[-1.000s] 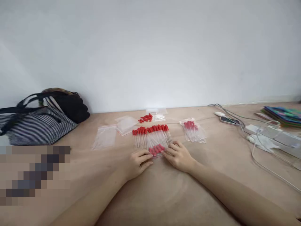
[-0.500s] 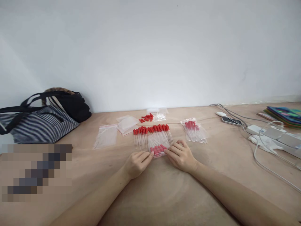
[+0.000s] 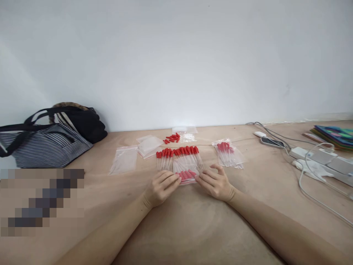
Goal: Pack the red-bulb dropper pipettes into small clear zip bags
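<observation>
A clear zip-lock bag (image 3: 184,165) lies flat in front of me with several red-bulbed droppers (image 3: 185,174) inside, their bulbs toward its near, red-lined edge. My left hand (image 3: 162,187) pinches the left corner of that edge. At the opposite corner my right hand (image 3: 216,184) has thumb and fingers closed on the bag, its index finger raised and bent. Loose glass droppers (image 3: 167,158) with red bulbs lie in a row behind and beside the bag, partly covered by it. Another zip-lock bag (image 3: 228,156) holding droppers lies to the right.
Flat zip-lock bags (image 3: 124,160) lie at left, with more bags (image 3: 149,145) stacked beside them. Loose red bulbs (image 3: 173,138) and glass tubes (image 3: 189,137) lie farther back. A striped bag (image 3: 52,145) stands far left; a power strip (image 3: 322,158) with cables is at right.
Both hands shift slightly at the bag's near corners, the left a little higher. My right index finger bends up more. The bag stays almost in place.
</observation>
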Motion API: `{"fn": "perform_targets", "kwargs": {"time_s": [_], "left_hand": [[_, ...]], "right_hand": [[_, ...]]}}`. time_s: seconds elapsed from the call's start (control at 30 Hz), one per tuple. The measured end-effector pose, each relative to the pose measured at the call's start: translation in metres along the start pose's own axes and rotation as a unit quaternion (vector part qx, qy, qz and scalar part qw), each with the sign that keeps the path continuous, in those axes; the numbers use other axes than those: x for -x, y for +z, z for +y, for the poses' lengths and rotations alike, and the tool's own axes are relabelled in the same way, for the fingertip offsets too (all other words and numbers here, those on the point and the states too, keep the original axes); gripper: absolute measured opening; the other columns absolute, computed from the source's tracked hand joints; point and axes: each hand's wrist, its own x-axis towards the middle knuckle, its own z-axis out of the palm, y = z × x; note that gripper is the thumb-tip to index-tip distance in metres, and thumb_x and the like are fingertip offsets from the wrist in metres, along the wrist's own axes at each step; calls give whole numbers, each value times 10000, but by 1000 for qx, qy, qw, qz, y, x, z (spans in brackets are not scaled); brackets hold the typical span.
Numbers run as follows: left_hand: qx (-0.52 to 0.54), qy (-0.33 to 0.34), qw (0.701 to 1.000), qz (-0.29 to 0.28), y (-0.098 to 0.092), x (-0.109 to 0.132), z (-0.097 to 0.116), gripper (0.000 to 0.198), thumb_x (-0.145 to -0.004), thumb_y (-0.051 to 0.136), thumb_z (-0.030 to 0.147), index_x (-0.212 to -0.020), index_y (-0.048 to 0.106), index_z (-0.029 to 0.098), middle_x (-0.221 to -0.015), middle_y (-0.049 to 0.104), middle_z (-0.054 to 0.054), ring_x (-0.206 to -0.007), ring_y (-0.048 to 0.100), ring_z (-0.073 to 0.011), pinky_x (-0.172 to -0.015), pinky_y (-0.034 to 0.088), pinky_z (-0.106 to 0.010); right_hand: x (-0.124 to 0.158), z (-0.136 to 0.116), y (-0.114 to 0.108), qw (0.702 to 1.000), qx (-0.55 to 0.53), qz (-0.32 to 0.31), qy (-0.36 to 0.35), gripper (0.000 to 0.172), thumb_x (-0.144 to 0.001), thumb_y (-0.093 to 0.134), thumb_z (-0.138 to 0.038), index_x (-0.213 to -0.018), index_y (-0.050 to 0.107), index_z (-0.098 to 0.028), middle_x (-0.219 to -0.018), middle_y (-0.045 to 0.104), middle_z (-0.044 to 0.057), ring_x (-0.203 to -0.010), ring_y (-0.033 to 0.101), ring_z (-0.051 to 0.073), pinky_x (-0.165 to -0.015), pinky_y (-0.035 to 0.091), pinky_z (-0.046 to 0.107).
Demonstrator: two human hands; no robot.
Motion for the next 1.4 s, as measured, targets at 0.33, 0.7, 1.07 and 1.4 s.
{"fn": "perform_targets", "kwargs": {"time_s": [0.33, 0.7, 1.07, 1.4], "left_hand": [[15, 17, 999, 30, 6, 2, -3, 140, -788, 524, 1, -871, 587, 93, -794, 668, -64, -745, 616, -163, -702, 525, -338], [36, 0, 999, 37, 11, 3, -4, 105, -787, 542, 31, -833, 581, 117, -801, 667, -57, -725, 608, -150, -698, 524, -330], [40, 7, 999, 26, 11, 4, -4, 99, -782, 554, 30, -825, 579, 116, -789, 667, -49, -714, 606, -148, -681, 517, -324], [35, 7, 999, 26, 10, 2, -4, 93, -795, 537, 46, -833, 580, 120, -775, 666, -48, -706, 602, -145, -675, 520, -318]], "right_hand": [[4, 8, -4, 1000, -8, -1, -2, 72, -787, 560, -120, -802, 598, -180, -699, 660, -42, -727, 575, 88, -830, 326, 347], [1, 4, -1, 1000, -4, 5, 16, 77, -779, 568, -135, -820, 598, -192, -701, 655, -49, -751, 582, 96, -842, 306, 363], [-1, -2, 6, 1000, -7, 1, 11, 91, -804, 527, -124, -801, 595, -183, -691, 649, -45, -766, 579, 90, -865, 291, 357], [-10, -12, 14, 1000, 1, 14, 1, 122, -800, 513, -102, -789, 611, -174, -716, 655, -27, -827, 573, 96, -866, 287, 339]]}}
